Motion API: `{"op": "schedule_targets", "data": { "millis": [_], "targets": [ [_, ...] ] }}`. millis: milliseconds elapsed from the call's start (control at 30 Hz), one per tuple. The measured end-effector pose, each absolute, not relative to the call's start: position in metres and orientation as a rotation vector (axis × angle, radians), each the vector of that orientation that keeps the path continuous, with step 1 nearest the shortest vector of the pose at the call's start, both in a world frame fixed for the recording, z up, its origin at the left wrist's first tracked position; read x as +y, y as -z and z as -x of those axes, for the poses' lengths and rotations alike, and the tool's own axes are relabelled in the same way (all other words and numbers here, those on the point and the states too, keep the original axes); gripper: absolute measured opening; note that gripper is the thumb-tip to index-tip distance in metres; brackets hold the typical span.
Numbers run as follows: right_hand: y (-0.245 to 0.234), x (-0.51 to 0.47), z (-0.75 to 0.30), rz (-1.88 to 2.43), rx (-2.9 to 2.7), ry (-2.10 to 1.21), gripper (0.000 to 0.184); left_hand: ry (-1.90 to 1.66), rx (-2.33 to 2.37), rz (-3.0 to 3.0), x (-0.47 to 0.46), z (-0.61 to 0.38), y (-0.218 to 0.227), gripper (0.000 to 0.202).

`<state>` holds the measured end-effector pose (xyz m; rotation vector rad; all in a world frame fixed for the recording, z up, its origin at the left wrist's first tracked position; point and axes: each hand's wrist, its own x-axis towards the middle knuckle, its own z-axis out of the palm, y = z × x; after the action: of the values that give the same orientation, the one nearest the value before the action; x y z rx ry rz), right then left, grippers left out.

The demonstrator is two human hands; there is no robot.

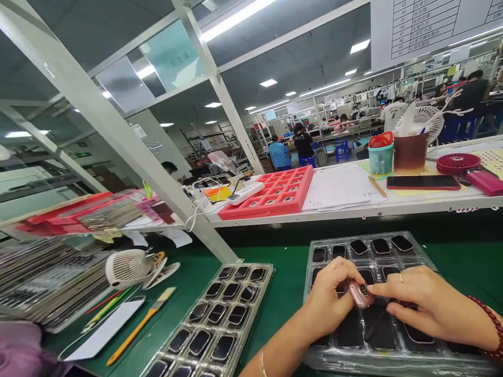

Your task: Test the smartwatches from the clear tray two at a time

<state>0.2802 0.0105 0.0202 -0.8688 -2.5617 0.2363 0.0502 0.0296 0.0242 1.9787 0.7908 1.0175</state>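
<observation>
My left hand [334, 298] and my right hand [426, 309] pinch a small pink device [360, 294] between their fingertips. The device has a round dark lens-like part on its face. Both hands hover over a transparent plastic tray [393, 364] whose pockets hold dark, glossy rectangular pieces [381, 246]. My hands hide the tray's middle pockets. To the left, a second transparent tray [251, 269] holds similar dark pieces [216, 314] and lies apart from my hands.
Both trays lie on a green mat [283, 277]. Left of them are a small white fan [128, 267], a yellow-handled brush [141, 319] and stacked trays [47, 277]. A shelf above holds a red foam tray [271, 191] and a phone [422, 182]. Co-workers sit farther back.
</observation>
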Motion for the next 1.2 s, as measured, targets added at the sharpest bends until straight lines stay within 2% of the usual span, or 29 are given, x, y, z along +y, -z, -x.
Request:
{"op": "schedule_targets", "data": {
  "millis": [200,400,500,600,733,967,1100,1200],
  "targets": [
    [-0.02,0.009,-0.281,0.863,-2.486,-0.309,0.034,-0.953,0.724,-1.651,0.027,-0.052,-0.026,0.013],
    [-0.024,0.004,-0.281,0.848,-2.498,-0.352,0.014,-0.88,0.632,-1.265,0.034,-0.05,-0.025,0.024],
    [-0.026,0.004,-0.279,0.813,-2.567,-0.343,0.018,-0.906,0.613,-1.229,0.036,-0.048,-0.023,0.035],
    [-0.028,0.003,-0.276,0.803,-2.597,-0.363,0.036,-0.866,0.613,-1.283,0.036,-0.048,-0.021,0.055],
    [-0.029,0.002,-0.275,0.812,-2.588,-0.356,0.043,-0.784,0.653,-1.341,0.037,-0.047,-0.02,0.037],
    [-0.025,0.004,-0.277,0.846,-2.493,-0.356,0.032,-0.918,0.773,-1.507,0.034,-0.047,-0.022,0.03],
    [-0.025,0.006,-0.279,0.943,-2.309,-0.421,0.016,-0.883,0.731,-1.4,0.032,-0.05,-0.025,0.021],
    [-0.024,0.009,-0.281,1.054,-2.111,-0.422,0.019,-0.86,0.67,-1.26,0.033,-0.051,-0.028,0.024]
  ]
}}
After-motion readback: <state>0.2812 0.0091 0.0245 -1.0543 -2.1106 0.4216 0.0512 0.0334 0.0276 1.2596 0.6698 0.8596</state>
